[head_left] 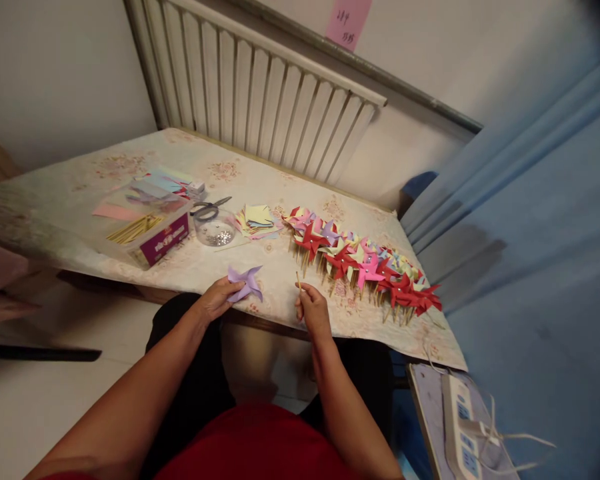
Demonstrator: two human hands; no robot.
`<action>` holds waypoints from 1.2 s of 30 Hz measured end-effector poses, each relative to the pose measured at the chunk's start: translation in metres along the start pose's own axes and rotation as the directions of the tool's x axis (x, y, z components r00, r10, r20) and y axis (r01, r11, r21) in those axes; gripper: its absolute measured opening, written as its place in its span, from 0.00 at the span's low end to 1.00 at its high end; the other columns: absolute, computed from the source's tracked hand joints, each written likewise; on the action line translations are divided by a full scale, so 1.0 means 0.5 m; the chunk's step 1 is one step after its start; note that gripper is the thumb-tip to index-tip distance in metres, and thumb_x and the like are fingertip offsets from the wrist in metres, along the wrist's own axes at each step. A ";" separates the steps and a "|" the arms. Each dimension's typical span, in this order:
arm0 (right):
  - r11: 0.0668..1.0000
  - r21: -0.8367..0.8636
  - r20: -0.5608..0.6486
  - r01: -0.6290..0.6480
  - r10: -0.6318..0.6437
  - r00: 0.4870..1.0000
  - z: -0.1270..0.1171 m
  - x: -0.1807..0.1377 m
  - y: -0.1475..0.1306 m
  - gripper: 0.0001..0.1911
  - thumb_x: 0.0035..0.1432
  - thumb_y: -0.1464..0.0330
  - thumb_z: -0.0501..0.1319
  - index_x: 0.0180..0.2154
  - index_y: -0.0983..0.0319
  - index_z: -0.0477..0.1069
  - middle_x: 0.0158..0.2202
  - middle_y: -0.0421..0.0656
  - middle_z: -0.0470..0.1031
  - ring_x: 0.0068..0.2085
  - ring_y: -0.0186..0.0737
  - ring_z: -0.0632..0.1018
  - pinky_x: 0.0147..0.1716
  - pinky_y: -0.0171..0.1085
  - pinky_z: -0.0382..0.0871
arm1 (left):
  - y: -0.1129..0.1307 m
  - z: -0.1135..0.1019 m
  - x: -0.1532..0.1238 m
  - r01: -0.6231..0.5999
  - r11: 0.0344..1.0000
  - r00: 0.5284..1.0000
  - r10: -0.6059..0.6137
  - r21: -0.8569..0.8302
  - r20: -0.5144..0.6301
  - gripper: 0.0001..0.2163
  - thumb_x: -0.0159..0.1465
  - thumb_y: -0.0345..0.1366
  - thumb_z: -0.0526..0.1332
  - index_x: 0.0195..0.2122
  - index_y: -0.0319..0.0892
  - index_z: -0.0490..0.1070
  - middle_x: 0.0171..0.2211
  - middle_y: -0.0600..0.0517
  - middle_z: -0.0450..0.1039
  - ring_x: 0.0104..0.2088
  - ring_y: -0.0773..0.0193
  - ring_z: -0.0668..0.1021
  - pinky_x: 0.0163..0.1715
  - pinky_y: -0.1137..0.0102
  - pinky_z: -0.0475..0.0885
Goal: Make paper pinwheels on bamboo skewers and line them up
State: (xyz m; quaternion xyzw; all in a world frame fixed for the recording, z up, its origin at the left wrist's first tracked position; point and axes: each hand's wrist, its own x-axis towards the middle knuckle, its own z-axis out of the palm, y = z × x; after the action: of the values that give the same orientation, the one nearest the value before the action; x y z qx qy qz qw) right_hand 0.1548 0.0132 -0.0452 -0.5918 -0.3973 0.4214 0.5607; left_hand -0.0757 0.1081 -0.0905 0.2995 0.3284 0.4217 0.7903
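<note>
Well, taking the dial's centre between the two hands, at ten o'clock on the flower-printed counter point(300, 190) sits a translucent plastic box point(166, 241) with a purple label, thin bamboo sticks point(136, 228) lying in it. Toward eleven come black-handled scissors point(207, 211), their handles overlapping in view a clear round dish point(200, 235) of small silver pieces point(221, 237); whether they touch is unclear. At twelve lies a loose stack of coloured paper squares point(258, 217). From one to three, crowded rows of finished pinwheels point(343, 259) on sticks, many red, take up the counter beside the right hand. A white power strip point(461, 427) lies at four, on a separate surface.

The left hand point(217, 298) reaches toward one o'clock, thumb and fingers pinching a lilac paper pinwheel point(247, 285) by its near side. The right hand point(312, 310), pointing toward eleven, has a thin wooden stick point(299, 281) gripped in its fingertips.

The lilac paper pinwheel is at the left hand's two o'clock, and at the right hand's ten, well apart from the stick.
</note>
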 end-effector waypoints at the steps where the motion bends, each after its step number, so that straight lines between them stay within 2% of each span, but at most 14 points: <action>1: 0.999 0.045 -0.008 -0.002 0.002 1.000 0.002 -0.005 -0.011 0.15 0.52 0.64 0.58 0.41 0.62 0.72 0.23 0.34 0.70 0.15 0.27 0.64 0.15 0.30 0.58 | 0.000 0.000 0.000 -0.002 1.000 1.000 0.002 -0.002 -0.003 0.14 0.46 0.31 0.75 0.33 0.34 0.77 0.29 0.48 0.79 0.27 0.68 0.78 0.30 0.75 0.75; 4: 0.989 0.147 -0.021 -0.011 0.014 1.000 0.007 -0.015 -0.037 0.10 0.49 0.65 0.61 0.35 0.62 0.70 0.27 0.38 0.74 0.17 0.27 0.67 0.17 0.29 0.61 | -0.001 -0.001 0.002 -0.013 1.000 1.000 0.013 -0.001 0.000 0.14 0.47 0.29 0.74 0.35 0.34 0.77 0.30 0.48 0.79 0.27 0.68 0.78 0.31 0.75 0.76; 6: 0.978 0.206 -0.013 -0.017 0.020 1.000 0.009 -0.021 -0.051 0.11 0.47 0.66 0.63 0.35 0.62 0.70 0.28 0.38 0.75 0.17 0.25 0.65 0.15 0.28 0.56 | -0.002 -0.004 0.003 -0.011 1.000 1.000 0.011 0.007 -0.001 0.14 0.47 0.29 0.74 0.34 0.34 0.77 0.29 0.48 0.79 0.26 0.67 0.79 0.31 0.75 0.76; 10: 0.963 0.271 -0.009 -0.014 0.018 1.000 0.011 -0.035 -0.076 0.17 0.48 0.64 0.63 0.41 0.63 0.71 0.25 0.35 0.72 0.15 0.23 0.58 0.13 0.27 0.45 | -0.001 -0.007 0.005 0.001 1.000 1.000 -0.001 0.020 -0.004 0.14 0.45 0.31 0.75 0.31 0.34 0.76 0.27 0.49 0.78 0.26 0.67 0.79 0.30 0.74 0.76; 17: 0.958 0.281 -0.020 -0.064 0.072 0.997 0.009 -0.045 -0.095 0.20 0.49 0.62 0.61 0.44 0.64 0.70 0.18 0.30 0.68 0.11 0.22 0.52 0.11 0.27 0.42 | 0.001 -0.006 0.006 0.006 1.000 1.000 -0.006 0.026 -0.017 0.15 0.42 0.33 0.77 0.31 0.36 0.77 0.28 0.50 0.79 0.26 0.68 0.78 0.31 0.75 0.76; 27: 0.959 0.283 -0.117 -0.011 0.046 0.992 0.014 -0.045 -0.091 0.12 0.45 0.66 0.62 0.34 0.64 0.71 0.22 0.35 0.72 0.14 0.24 0.61 0.12 0.27 0.47 | 0.001 -0.007 0.007 0.003 0.999 1.000 -0.002 0.038 -0.027 0.15 0.43 0.33 0.76 0.31 0.36 0.77 0.27 0.51 0.78 0.26 0.69 0.77 0.30 0.76 0.75; 36: 0.973 0.228 -0.166 -0.023 0.063 0.984 0.011 -0.046 -0.097 0.09 0.46 0.64 0.62 0.29 0.63 0.69 0.18 0.33 0.68 0.13 0.23 0.59 0.12 0.27 0.43 | -0.001 -0.007 0.010 0.010 1.000 0.999 -0.009 0.024 -0.035 0.12 0.45 0.30 0.75 0.30 0.35 0.78 0.27 0.49 0.78 0.26 0.67 0.78 0.29 0.75 0.76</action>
State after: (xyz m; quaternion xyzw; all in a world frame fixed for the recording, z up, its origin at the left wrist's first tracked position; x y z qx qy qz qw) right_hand 0.1424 -0.0039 0.0043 -0.5671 -0.2841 0.4231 0.6470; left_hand -0.0763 0.1128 -0.0943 0.2998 0.3487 0.4191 0.7829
